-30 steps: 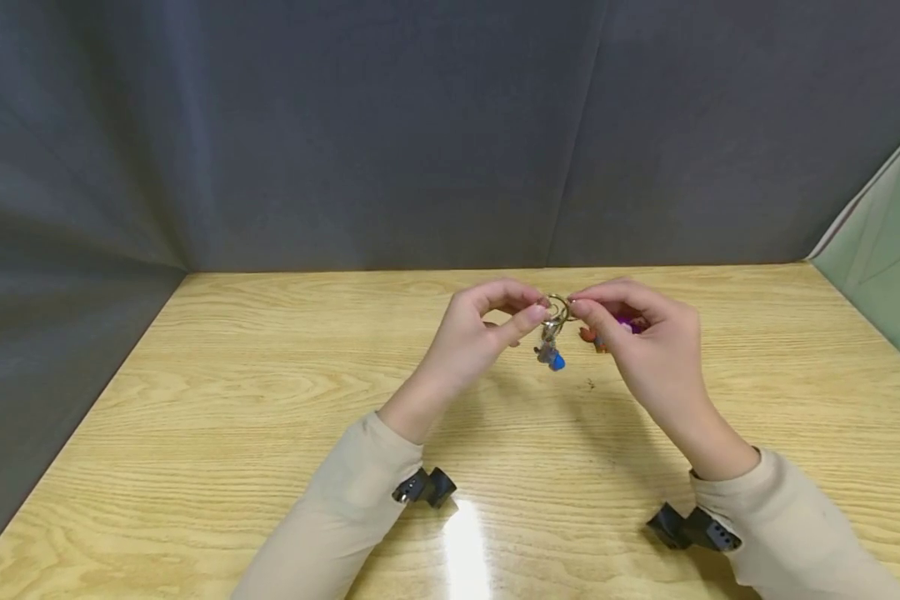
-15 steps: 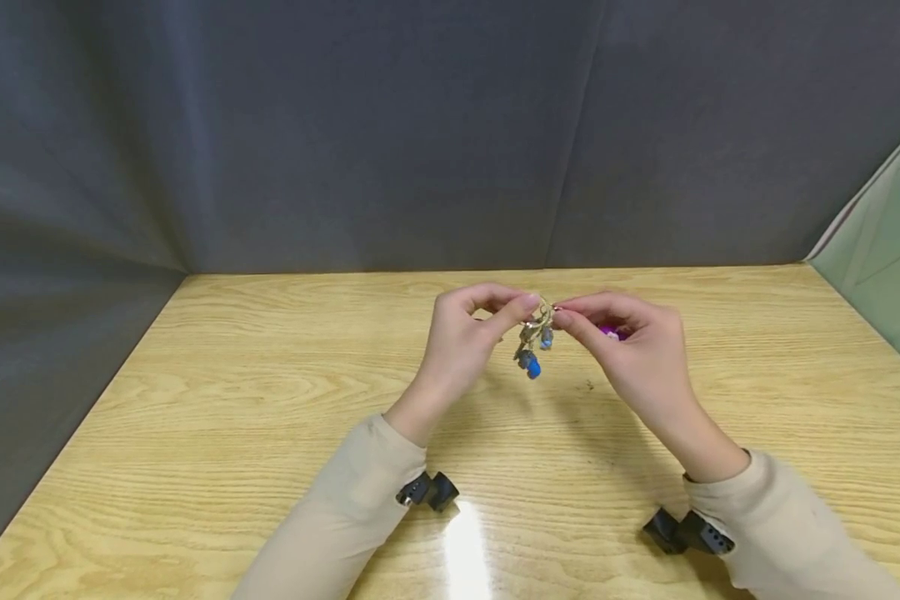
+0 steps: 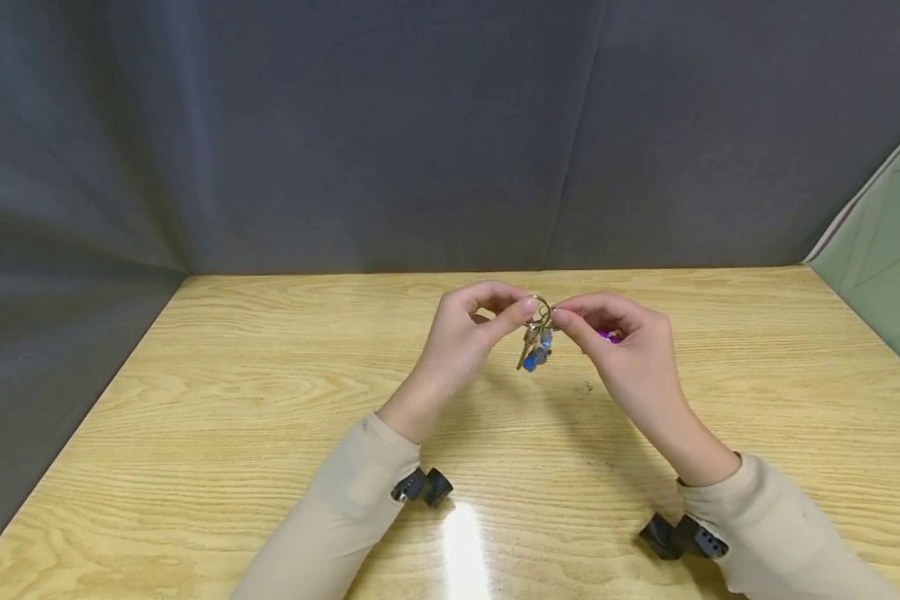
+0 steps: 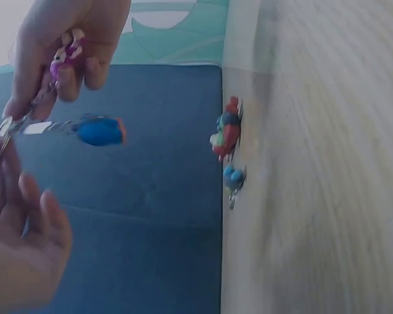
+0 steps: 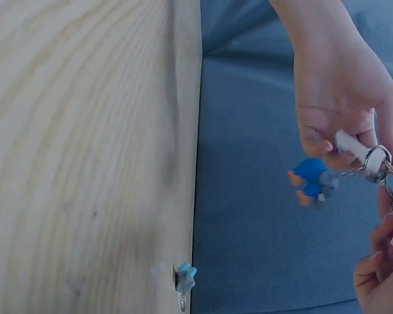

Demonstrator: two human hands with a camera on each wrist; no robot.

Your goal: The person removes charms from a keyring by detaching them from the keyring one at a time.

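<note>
No brand, label or readable writing is seen on anything in the pictures. A key ring (image 3: 542, 307) is held above the middle of the wooden table (image 3: 232, 400), pinched on one side by the left hand (image 3: 468, 337) and on the other by the right hand (image 3: 624, 350), both with fingers curled around it. A blue charm (image 3: 531, 361) is seen hanging from the ring beside some keys. A purple piece (image 3: 609, 337) is tucked inside the curled fingers of the right hand. In the left wrist view, a red charm (image 4: 228, 130) and a small blue one (image 4: 234, 178) are seen lying on the table, apart from the hands.

Compared with a second ago, both hands have been shifted slightly leftward, and the hanging blue charm has swung leftward with them. The red charm on the table, then visible beside the right hand, is now hidden from the head camera.
</note>
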